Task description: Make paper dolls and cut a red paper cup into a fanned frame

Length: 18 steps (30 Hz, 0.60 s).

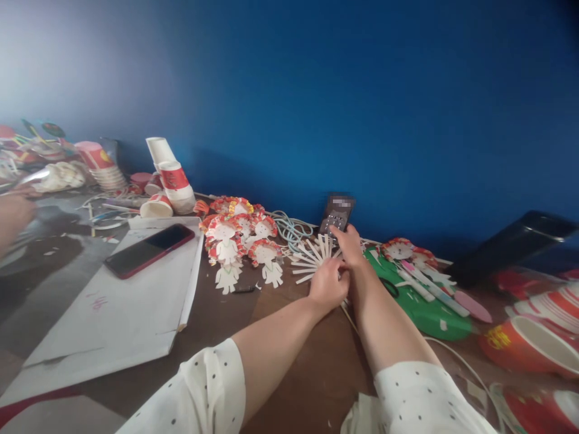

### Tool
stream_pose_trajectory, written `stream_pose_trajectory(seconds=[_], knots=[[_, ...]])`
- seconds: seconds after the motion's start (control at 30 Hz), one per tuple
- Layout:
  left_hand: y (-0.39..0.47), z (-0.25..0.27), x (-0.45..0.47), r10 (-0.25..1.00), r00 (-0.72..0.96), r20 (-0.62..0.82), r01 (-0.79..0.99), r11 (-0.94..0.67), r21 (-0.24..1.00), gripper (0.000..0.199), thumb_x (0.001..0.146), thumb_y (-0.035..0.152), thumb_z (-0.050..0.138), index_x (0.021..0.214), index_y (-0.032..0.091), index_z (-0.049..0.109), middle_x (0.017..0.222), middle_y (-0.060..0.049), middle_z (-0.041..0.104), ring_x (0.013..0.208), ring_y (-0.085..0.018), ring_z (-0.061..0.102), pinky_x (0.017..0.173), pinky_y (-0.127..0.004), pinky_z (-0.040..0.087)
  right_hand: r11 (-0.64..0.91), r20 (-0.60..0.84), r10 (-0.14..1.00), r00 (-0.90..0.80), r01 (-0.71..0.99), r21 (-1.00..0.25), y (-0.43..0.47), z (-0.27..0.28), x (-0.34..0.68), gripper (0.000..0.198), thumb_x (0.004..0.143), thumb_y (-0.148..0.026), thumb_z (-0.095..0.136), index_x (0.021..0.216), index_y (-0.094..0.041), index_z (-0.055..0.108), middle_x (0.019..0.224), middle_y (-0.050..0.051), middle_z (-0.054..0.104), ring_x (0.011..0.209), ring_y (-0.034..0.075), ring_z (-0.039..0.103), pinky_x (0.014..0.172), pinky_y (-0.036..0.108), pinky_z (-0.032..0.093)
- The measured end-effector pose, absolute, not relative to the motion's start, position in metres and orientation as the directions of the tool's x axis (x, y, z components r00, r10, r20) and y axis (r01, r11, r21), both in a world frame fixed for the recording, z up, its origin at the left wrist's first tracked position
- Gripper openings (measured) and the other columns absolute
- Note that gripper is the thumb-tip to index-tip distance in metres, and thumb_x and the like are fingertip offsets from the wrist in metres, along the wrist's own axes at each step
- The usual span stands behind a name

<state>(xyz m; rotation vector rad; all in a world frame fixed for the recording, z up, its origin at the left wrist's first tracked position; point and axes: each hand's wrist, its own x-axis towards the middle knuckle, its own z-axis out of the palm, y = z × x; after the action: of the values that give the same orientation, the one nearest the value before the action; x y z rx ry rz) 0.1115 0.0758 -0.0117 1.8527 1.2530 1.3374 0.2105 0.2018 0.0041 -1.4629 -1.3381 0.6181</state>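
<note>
Paper fan of white strips point(320, 256) sits at the curled left hand point(329, 283), its closure hidden from me, while the right hand point(351, 244), hold unclear, meets the black rectangular phone point(337, 212), best touched lightly.

1 red-edged phone point(150, 250) on a white board point(122, 313), coiled pale cord point(293, 231) beside blue wall point(289, 108), black object point(511, 248) at right
</note>
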Motion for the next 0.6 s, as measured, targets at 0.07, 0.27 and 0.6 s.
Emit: stream_pose_trajectory(seconds=[0.07,0.27,0.6], knots=[[0.0757,-0.0125,0.1115,0.899,0.078,0.431,0.373,-0.427,0.824,0.014,0.077,0.013,0.052,0.085,0.018,0.062,0.09,-0.007,0.064,0.093,-0.02,0.059,0.085,-0.033,0.047,0.157,0.259,0.942,0.214,0.399,-0.903,0.2012,0.0041,0.2133,0.042,0.068,-0.048,0.065,0.098,-0.018,0.066,0.094,0.006,0.072,0.086,0.024,0.065,0.077,0.034,0.05],[0.0742,-0.0098,0.1105,0.91,0.083,0.407,0.389,-0.406,0.827,0.013,0.077,0.014,0.052,0.085,0.018,0.062,0.091,-0.007,0.064,0.093,-0.021,0.059,0.085,-0.033,0.047,0.182,0.282,0.938,0.204,0.403,-0.897,0.2006,0.0015,0.2155,0.04,0.07,-0.048,0.063,0.097,-0.018,0.067,0.094,0.006,0.072,0.089,0.025,0.065,0.08,0.035,0.049],[0.0749,-0.0097,0.1101,0.907,0.089,0.411,0.396,-0.411,0.821,0.013,0.078,0.014,0.052,0.086,0.018,0.062,0.09,-0.007,0.064,0.093,-0.02,0.059,0.084,-0.033,0.047,0.164,0.296,0.924,0.242,0.449,-0.879,0.2055,-0.0014,0.2139,0.036,0.071,-0.047,0.062,0.094,-0.019,0.066,0.096,0.008,0.071,0.091,0.026,0.065,0.082,0.036,0.048]])
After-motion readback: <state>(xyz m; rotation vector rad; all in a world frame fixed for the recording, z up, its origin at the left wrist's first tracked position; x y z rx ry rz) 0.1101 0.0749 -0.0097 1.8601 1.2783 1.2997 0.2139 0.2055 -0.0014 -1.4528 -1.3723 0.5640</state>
